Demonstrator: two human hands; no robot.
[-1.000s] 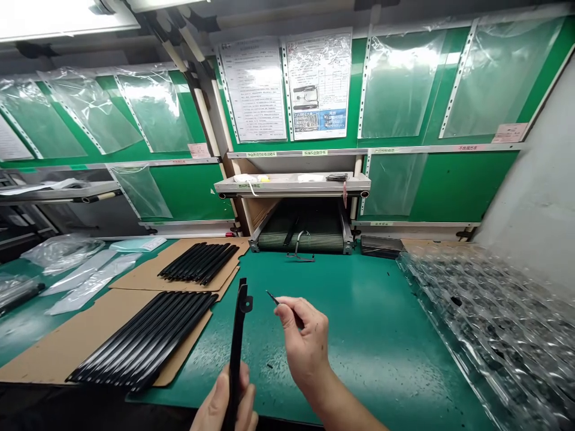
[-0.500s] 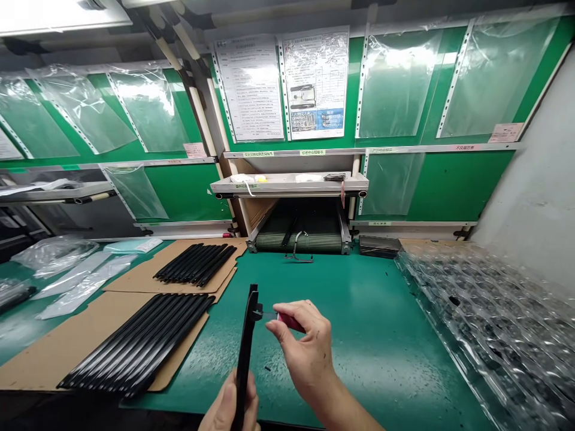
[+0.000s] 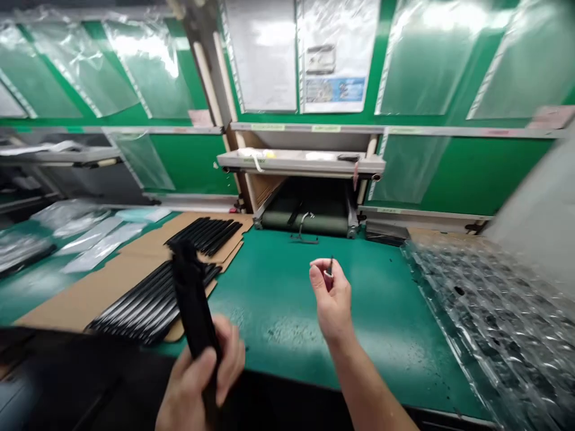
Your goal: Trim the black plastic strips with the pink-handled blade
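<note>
On the left, black bars (image 3: 204,234) are laid in rows on a cardboard sheet (image 3: 49,315). A long black plastic piece (image 3: 193,299), slightly blurred, is held upright in the closed left hand (image 3: 200,377), over the near edge of the green bench mat (image 3: 274,287). A small thin tool (image 3: 331,266) is pinched narrowly by the right hand (image 3: 331,293). Clear plastic trays (image 3: 485,311) are lying at the right. Behind them, a green wall (image 3: 494,173) is hung with plastic sleeves, and a narrow shelf (image 3: 300,161) is fixed there.
</note>
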